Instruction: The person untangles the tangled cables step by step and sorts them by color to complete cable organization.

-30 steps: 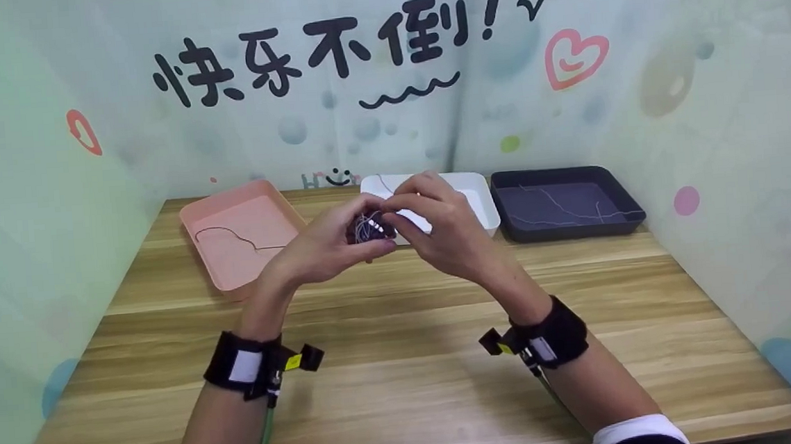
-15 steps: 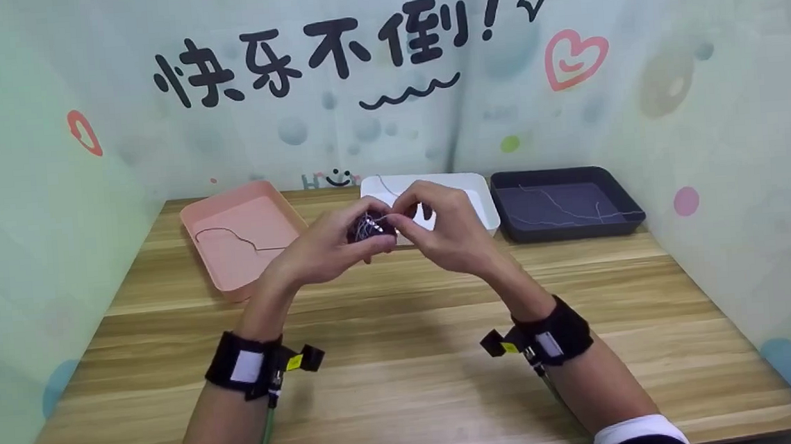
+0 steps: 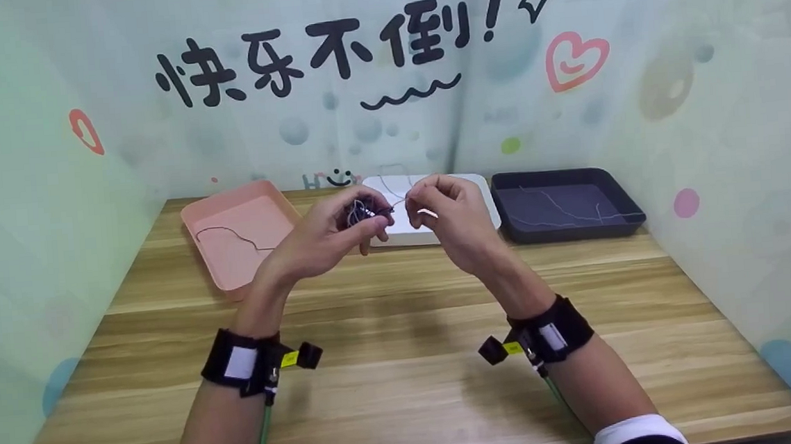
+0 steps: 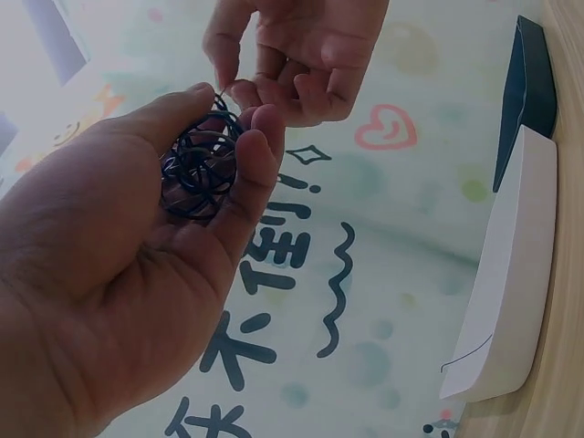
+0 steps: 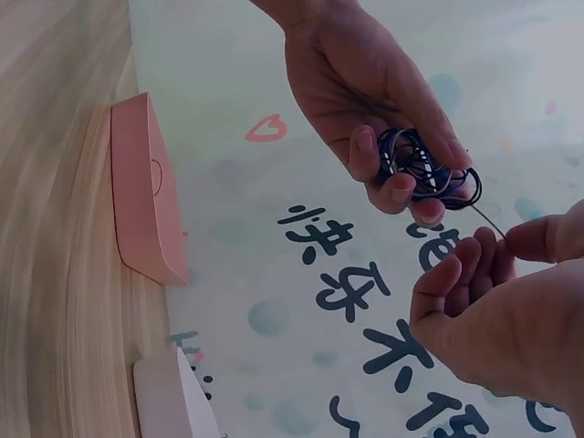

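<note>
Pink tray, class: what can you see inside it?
In the pink tray lies a thin dark wire. The left hand covers its near right corner; anything there cannot be seen.

Coiled strands resemble thin wire in a smooth plastic coating with glossy highlights. The pink tray, white tray and dark tray, 3 in all, have the look of smooth, matt moulded plastic. The tabletop shows wood grain under a low satin sheen; the backdrop resembles matt, lightly creased cloth. The 2 wrist straps appear as dull cloth, the green cable as smooth plastic.
</note>
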